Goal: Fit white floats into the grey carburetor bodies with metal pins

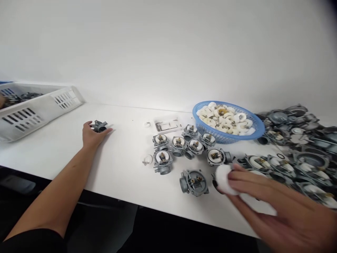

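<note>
At the left of the table, my left hand point(92, 137) has its fingers and thumb around a small grey metal carburetor point(99, 125). My right hand point(273, 196), a little blurred, pinches a white plastic carburetor float point(223, 179) above the table's right side. Left of that float lies an open carburetor body point(195, 182) with brass parts showing and no float in it. Behind it stand several carburetors point(162, 160) with white floats seated in their open bowls. Another carburetor point(217, 156) with a float is just behind my right hand, which partly hides a dark part beneath it.
A blue plastic basket point(229, 135) full of white floats stands near the wall. A clear tray point(168, 124) holds thin metal pins. Many carburetors point(300, 140) are heaped at the right. A white slotted crate point(39, 112) with metal parts sits at the left.
</note>
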A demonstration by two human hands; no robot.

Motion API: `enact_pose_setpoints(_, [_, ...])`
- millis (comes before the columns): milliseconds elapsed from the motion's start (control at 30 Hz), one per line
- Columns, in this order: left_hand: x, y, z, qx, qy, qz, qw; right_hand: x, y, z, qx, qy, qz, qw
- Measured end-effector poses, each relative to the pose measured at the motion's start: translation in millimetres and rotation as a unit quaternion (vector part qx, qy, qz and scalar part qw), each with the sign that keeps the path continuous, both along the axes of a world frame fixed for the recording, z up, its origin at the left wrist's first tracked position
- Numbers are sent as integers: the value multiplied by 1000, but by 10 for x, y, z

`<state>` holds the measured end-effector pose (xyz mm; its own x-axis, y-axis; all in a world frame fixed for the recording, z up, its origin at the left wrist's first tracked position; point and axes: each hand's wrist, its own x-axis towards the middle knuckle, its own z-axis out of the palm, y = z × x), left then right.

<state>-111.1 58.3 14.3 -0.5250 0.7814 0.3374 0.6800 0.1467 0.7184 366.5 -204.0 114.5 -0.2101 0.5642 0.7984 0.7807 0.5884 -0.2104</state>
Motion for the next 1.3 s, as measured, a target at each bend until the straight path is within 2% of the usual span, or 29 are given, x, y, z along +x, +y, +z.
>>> enact_pose_setpoints(100, [-64, -87, -37, 24, -11, -26, 999, -249, -32, -134, 1, 28, 54, 998])
enact_pose_setpoints(133, [-107, -117, -57, 54, -11, -22, 998, -295, -23, -188, 12, 48, 57, 997])
enact_pose_setpoints(167, [-154, -145, -79, 102, 9, 11, 995, -324, -12, -245, 21, 65, 52, 996])
enact_pose_setpoints(233, [-229, -197, -110, 180, 55, -4, 982, -341, -4, -363, 37, 107, 18, 993])
enact_pose_setpoints(300, [-215, -264, -90, 266, 81, 19, 960, -338, -18, -463, 44, 145, -10, 988])
enact_pose_setpoints(333, [-152, -317, -54, 310, 92, 35, 946, -338, -28, -502, 42, 157, -12, 987])
enact_pose_setpoints(367, [-43, -393, -3, 337, 116, 13, 934, -342, -38, -534, 37, 165, -8, 986])
enact_pose_setpoints(433, [319, -645, 127, 397, 183, -83, 896, -363, -50, -578, 28, 171, 13, 985])
enact_pose_setpoints(467, [566, -832, 193, 461, 204, -121, 855, -377, -54, -590, 29, 174, 25, 984])
enact_pose_setpoints(500, [845, -1059, 256, 542, 215, -143, 800, -390, -61, -596, 33, 175, 36, 983])
enact_pose_setpoints(567, [1441, -1592, 370, 521, 229, -238, 788, -413, -87, -591, 44, 168, 53, 983])
enact_pose_setpoints(600, [1723, -1866, 423, 466, 255, -310, 788, -420, -108, -585, 48, 159, 55, 985])
enact_pose_setpoints(633, [1974, -2120, 473, 406, 262, -354, 801, -425, -134, -578, 49, 145, 52, 987])
enact_pose_setpoints(700, [2337, -2503, 546, 274, 225, -429, 831, -430, -193, -574, 45, 113, 38, 992])
enact_pose_setpoints(767, [2506, -2680, 560, 168, 179, -479, 843, -429, -247, -590, 49, 93, 26, 994])
enact_pose_setpoints(867, [2528, -2655, 477, 84, 103, -522, 842, -417, -289, -641, 56, 78, 24, 995])
enact_pose_setpoints(1000, [2500, -2545, 345, 67, -4, -537, 841, -392, -280, -707, 55, 58, 25, 996])
enact_pose_setpoints(1100, [2529, -2541, 294, 130, -44, -511, 849, -404, -266, -734, 54, 71, 22, 996])
enact_pose_setpoints(1167, [2554, -2542, 268, 186, -69, -498, 844, -441, -271, -739, 46, 97, 25, 994])
enact_pose_setpoints(1300, [2602, -2527, 234, 290, -54, -471, 831, -560, -352, -705, -13, 218, 82, 972])
